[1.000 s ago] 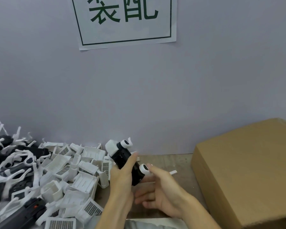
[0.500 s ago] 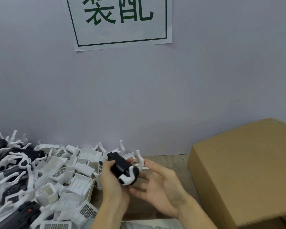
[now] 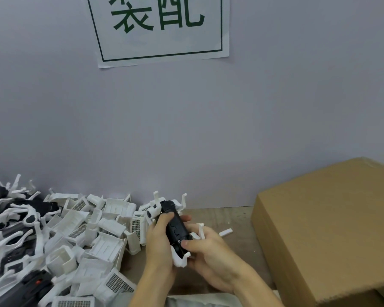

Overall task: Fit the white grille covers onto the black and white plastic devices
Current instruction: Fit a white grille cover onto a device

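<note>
Device (image 3: 175, 227), black with white prongs, is gripped by the left hand (image 3: 159, 242) and pinched near its end by the right hand (image 3: 211, 247). No cover from the pile (image 3: 93, 235) at left is on it yet; a hard squeeze could snap a thin prong.

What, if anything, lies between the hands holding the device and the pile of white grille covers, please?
Nothing visible does. Both the left hand and the right hand grip the black and white device, and the pile of white grille covers lies directly beside the left hand, with only bare table around them.
</note>
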